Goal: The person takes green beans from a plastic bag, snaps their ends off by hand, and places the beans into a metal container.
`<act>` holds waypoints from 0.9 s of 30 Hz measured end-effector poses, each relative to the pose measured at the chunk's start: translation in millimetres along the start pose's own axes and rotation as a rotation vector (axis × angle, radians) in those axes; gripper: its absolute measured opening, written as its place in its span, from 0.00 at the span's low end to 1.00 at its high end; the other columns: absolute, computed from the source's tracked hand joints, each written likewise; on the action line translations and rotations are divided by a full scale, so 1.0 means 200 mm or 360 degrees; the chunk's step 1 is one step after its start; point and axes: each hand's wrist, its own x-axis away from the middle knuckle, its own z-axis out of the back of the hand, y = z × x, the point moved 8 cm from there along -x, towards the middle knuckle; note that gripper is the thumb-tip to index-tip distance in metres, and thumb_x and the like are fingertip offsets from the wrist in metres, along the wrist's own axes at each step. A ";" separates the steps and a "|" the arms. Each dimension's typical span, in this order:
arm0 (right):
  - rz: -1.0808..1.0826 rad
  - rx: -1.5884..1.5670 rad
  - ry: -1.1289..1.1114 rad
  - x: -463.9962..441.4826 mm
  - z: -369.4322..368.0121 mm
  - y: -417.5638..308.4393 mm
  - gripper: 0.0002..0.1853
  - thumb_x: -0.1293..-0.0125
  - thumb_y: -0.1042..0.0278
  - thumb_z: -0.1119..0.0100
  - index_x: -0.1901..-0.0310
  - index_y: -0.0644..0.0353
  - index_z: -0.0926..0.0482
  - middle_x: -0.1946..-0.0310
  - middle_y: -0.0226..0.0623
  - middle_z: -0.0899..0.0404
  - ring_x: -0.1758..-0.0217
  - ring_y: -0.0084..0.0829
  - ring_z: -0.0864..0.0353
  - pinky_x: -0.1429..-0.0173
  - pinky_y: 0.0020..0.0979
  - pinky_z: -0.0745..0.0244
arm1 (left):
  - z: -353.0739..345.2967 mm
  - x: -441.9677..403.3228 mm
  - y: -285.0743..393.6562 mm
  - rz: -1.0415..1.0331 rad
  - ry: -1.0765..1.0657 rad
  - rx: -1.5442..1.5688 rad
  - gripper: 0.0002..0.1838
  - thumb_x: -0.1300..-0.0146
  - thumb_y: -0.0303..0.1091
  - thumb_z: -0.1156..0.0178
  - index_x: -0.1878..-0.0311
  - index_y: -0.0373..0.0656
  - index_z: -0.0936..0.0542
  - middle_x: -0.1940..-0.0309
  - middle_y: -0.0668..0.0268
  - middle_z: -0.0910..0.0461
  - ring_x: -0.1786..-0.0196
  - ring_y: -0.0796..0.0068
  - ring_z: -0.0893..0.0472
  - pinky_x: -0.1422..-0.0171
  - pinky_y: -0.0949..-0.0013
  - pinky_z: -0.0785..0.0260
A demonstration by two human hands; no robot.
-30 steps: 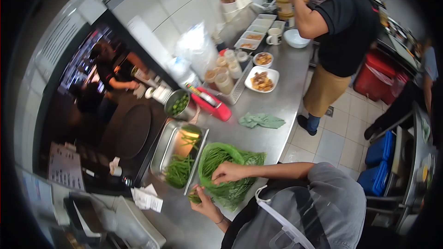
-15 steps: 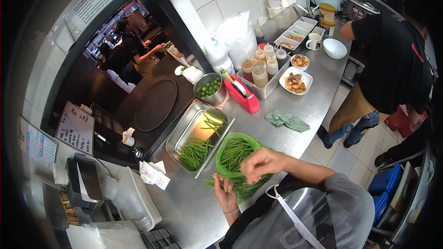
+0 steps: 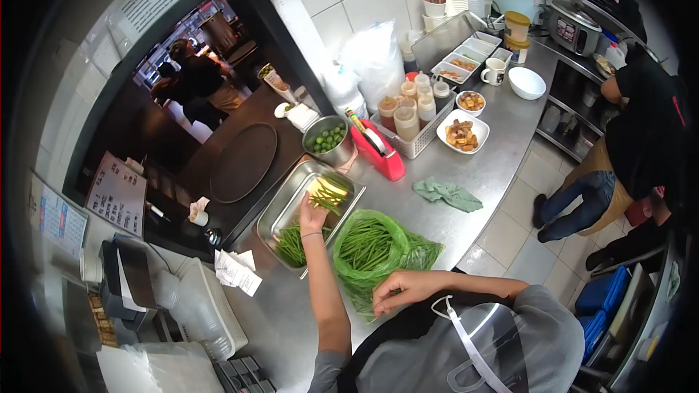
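Curling loosely at about five o'clock on the green bag (image 3: 357, 287), the right hand (image 3: 403, 291) hides whatever its grip may hold. Green beans (image 3: 368, 244) fill the bag, so much looks left. Toward ten o'clock, the metal tray (image 3: 286, 211) already carries a near bunch (image 3: 291, 246); the left hand (image 3: 314, 215) touches a far bunch (image 3: 333, 193), pinching or not, I cannot tell.
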 end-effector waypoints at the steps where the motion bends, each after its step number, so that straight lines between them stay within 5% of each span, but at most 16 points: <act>1: 0.0081 0.0142 0.0130 0.01 0.05 -0.01 0.11 0.35 0.64 0.43 0.62 0.64 0.20 0.69 0.32 0.21 0.66 0.19 0.24 0.63 0.23 0.28 | 0.02 -0.03 -0.02 0.0012 -0.0015 -0.0007 0.17 0.34 0.42 0.45 0.47 0.42 0.27 0.55 0.65 0.22 0.53 0.71 0.24 0.46 0.67 0.33; 3: 0.0167 0.0289 0.0281 0.04 0.13 -0.02 0.11 0.36 0.63 0.41 0.63 0.64 0.19 0.71 0.32 0.22 0.67 0.19 0.24 0.63 0.24 0.29 | 0.01 -0.02 -0.01 -0.0245 -0.0445 -0.0152 0.20 0.35 0.46 0.45 0.47 0.41 0.28 0.49 0.62 0.26 0.46 0.68 0.28 0.39 0.64 0.38; 5: 0.0154 0.0588 0.0579 0.11 0.26 -0.04 0.07 0.37 0.69 0.41 0.63 0.62 0.18 0.67 0.33 0.20 0.65 0.24 0.22 0.60 0.26 0.29 | -0.07 0.28 -0.10 -0.0432 -0.0241 -0.0338 0.21 0.35 0.42 0.43 0.43 0.41 0.29 0.44 0.62 0.30 0.41 0.66 0.31 0.35 0.63 0.42; 7: 0.0307 0.0842 0.0868 0.17 0.37 -0.05 0.09 0.39 0.64 0.40 0.68 0.61 0.18 0.74 0.34 0.23 0.68 0.30 0.22 0.64 0.31 0.28 | -0.15 0.62 -0.16 -0.0971 -0.0127 -0.0994 0.20 0.37 0.38 0.40 0.43 0.44 0.26 0.42 0.61 0.32 0.38 0.64 0.34 0.33 0.60 0.45; 8: 0.0113 0.1073 0.1056 0.18 0.42 -0.03 0.10 0.39 0.63 0.40 0.69 0.61 0.19 0.73 0.35 0.23 0.67 0.34 0.21 0.64 0.34 0.28 | -0.05 0.76 -0.27 -0.0889 -0.0065 -0.1007 0.20 0.37 0.38 0.40 0.43 0.44 0.26 0.42 0.61 0.32 0.38 0.64 0.34 0.33 0.60 0.45; 10: -0.0077 0.1349 0.1206 0.12 0.50 -0.02 0.11 0.39 0.62 0.41 0.70 0.61 0.19 0.73 0.36 0.22 0.66 0.38 0.21 0.64 0.36 0.27 | -0.12 1.01 -0.28 -0.1592 0.0121 -0.2020 0.16 0.39 0.34 0.39 0.47 0.47 0.22 0.42 0.59 0.32 0.38 0.62 0.34 0.34 0.60 0.45; 15: -0.0312 0.1895 0.0909 -0.14 0.59 0.31 0.09 0.40 0.64 0.43 0.70 0.59 0.19 0.64 0.41 0.23 0.59 0.44 0.22 0.59 0.42 0.25 | -0.03 1.16 -0.32 -0.1657 0.0407 -0.2121 0.13 0.41 0.32 0.38 0.51 0.45 0.19 0.45 0.57 0.30 0.39 0.60 0.33 0.34 0.61 0.44; 19: -0.0446 0.2456 0.0923 -0.24 0.77 0.49 0.06 0.49 0.69 0.43 0.73 0.59 0.18 0.59 0.37 0.22 0.51 0.37 0.24 0.54 0.40 0.26 | -0.10 1.20 -0.35 -0.1748 0.0508 -0.2311 0.12 0.41 0.31 0.39 0.53 0.44 0.19 0.48 0.59 0.28 0.43 0.58 0.31 0.37 0.60 0.42; 23: -0.0383 0.2586 0.0893 -0.28 0.78 0.53 0.07 0.50 0.69 0.44 0.72 0.60 0.18 0.59 0.36 0.23 0.51 0.35 0.25 0.55 0.39 0.27 | -0.25 1.19 -0.35 -0.2046 0.0397 -0.2615 0.11 0.42 0.28 0.40 0.56 0.44 0.19 0.51 0.60 0.26 0.45 0.58 0.30 0.39 0.58 0.41; 27: -0.0114 0.2613 0.0975 -0.26 0.67 0.28 0.06 0.49 0.70 0.45 0.71 0.58 0.19 0.61 0.32 0.24 0.53 0.33 0.26 0.56 0.37 0.30 | -0.33 1.09 -0.36 -0.1964 0.0340 -0.2751 0.10 0.43 0.27 0.40 0.57 0.42 0.19 0.53 0.62 0.25 0.46 0.60 0.30 0.40 0.56 0.41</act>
